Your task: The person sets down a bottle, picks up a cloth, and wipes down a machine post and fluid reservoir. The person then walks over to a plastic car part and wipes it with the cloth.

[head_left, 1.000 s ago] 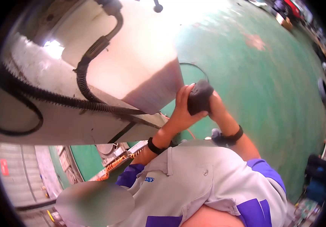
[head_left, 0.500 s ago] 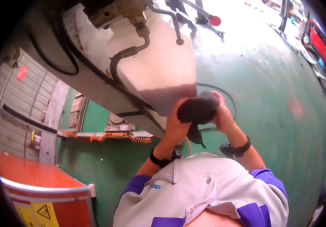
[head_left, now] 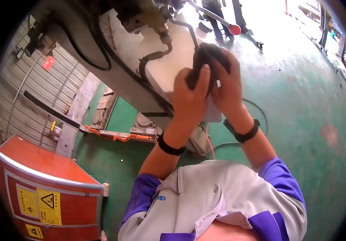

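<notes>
A dark, soft cloth (head_left: 211,58) is bunched up between my two hands, in front of the hydraulic unit. My left hand (head_left: 191,98) grips its left and lower side, with the thumb pressed on it. My right hand (head_left: 230,88) has its fingers curled round the right side. Just above the cloth, a bent metal rod (head_left: 190,31) comes down from the valve block and its lower end is hidden behind the cloth. Behind my hands stands a pale plastic tank (head_left: 163,78), partly covered by them. Whether the cloth touches the rod, I cannot tell.
A lever with a red knob (head_left: 234,29) juts out above my hands. Left of them runs a grey steel post (head_left: 135,94) with a black hose (head_left: 153,56). A red cabinet (head_left: 48,160) stands lower left. Another person (head_left: 215,18) stands at the back. A cable lies on the green floor.
Both hands have risen with the cloth, away from my body and towards the rod. The cloth's dangling end no longer shows. My view has shifted, and the person at the back shows more.
</notes>
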